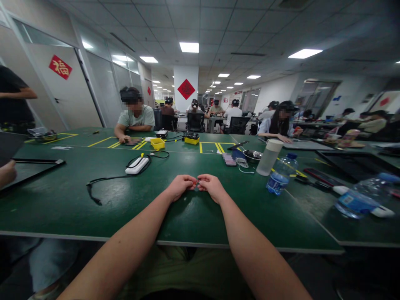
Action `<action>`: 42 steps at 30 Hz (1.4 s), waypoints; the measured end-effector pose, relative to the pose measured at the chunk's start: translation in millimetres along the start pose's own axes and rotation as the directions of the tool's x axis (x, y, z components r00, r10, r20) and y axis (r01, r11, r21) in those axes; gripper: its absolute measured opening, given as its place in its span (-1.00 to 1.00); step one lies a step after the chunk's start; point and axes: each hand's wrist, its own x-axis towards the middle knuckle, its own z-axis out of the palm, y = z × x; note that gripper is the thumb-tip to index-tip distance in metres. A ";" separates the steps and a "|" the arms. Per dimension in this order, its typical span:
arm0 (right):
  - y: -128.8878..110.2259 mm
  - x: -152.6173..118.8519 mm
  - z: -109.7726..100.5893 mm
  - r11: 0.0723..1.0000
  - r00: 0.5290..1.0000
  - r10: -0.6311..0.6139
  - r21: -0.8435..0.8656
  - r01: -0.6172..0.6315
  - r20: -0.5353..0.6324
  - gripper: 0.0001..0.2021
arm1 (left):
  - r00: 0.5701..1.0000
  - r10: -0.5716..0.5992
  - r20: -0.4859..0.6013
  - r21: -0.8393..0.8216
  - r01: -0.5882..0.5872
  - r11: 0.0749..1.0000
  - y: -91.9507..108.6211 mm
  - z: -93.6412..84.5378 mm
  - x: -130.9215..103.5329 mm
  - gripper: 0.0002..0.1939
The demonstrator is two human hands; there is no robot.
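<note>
Over the green table (187,221), my left hand (181,186) and my right hand (212,186) meet fingertip to fingertip. Pinched in the left fingers is a small red piece (195,182), mostly covered by them and too small to name. The right fingers are closed at its other side, around a tiny dark or metallic bit that I cannot make out. Both wrists hang close to the tabletop, in front of my body.
To the left lies a white power bank (137,165) with a black cable (108,179). Yellow bins (158,143) stand farther back. At right are a frosted bottle (269,157), a water bottle (283,174) and a metal bowl (253,156). People sit across the table.
</note>
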 end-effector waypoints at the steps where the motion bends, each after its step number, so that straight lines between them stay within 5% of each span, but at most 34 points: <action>1: 0.8 0.6 -0.4 1.000 1.000 0.000 0.001 0.000 -0.001 -0.76 | 1.000 -0.005 -0.004 -0.006 0.005 1.000 0.0 0.0 -0.1 -0.81; 42: 1.3 -1.7 -1.3 0.999 0.998 -0.013 -0.045 0.016 0.058 -0.80 | 1.000 0.018 -0.007 -0.019 -0.018 1.000 -4.9 -1.4 1.6 -0.82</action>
